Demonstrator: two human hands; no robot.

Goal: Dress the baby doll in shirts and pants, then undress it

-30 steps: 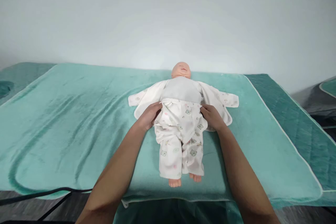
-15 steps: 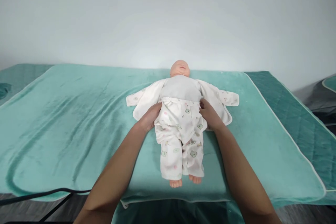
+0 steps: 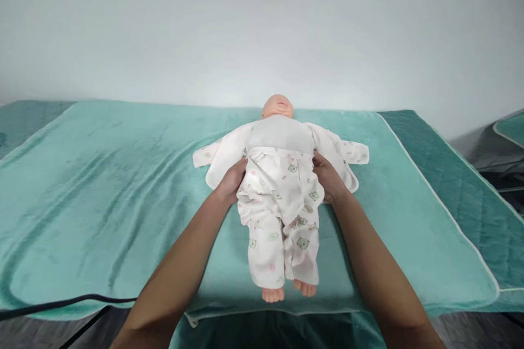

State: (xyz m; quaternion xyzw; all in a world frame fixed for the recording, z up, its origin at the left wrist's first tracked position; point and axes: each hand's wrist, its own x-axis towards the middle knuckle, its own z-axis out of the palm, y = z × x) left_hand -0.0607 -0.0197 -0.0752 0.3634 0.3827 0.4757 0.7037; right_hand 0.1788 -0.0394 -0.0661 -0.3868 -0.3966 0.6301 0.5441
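A baby doll (image 3: 278, 106) lies on its back on a teal towel (image 3: 123, 174), head away from me. It wears white printed trousers (image 3: 282, 212), and an open white jacket (image 3: 223, 155) is spread under its grey torso. My left hand (image 3: 231, 180) grips the left side of the trousers' waistband. My right hand (image 3: 327, 177) grips the right side of the waistband. Both hands' fingers are curled around the fabric at the doll's hips. The doll's bare feet (image 3: 286, 290) stick out near the towel's front edge.
The towel covers a darker green quilted pad (image 3: 462, 174) that shows on the right. A white wall (image 3: 262, 27) rises behind. A black cable (image 3: 61, 305) runs along the front left edge. Another teal-edged surface (image 3: 510, 131) appears at far right.
Both hands have drawn the trousers' waistband a little higher up the doll's torso. The view has shifted slightly, and the doll sits a touch lower in the picture.
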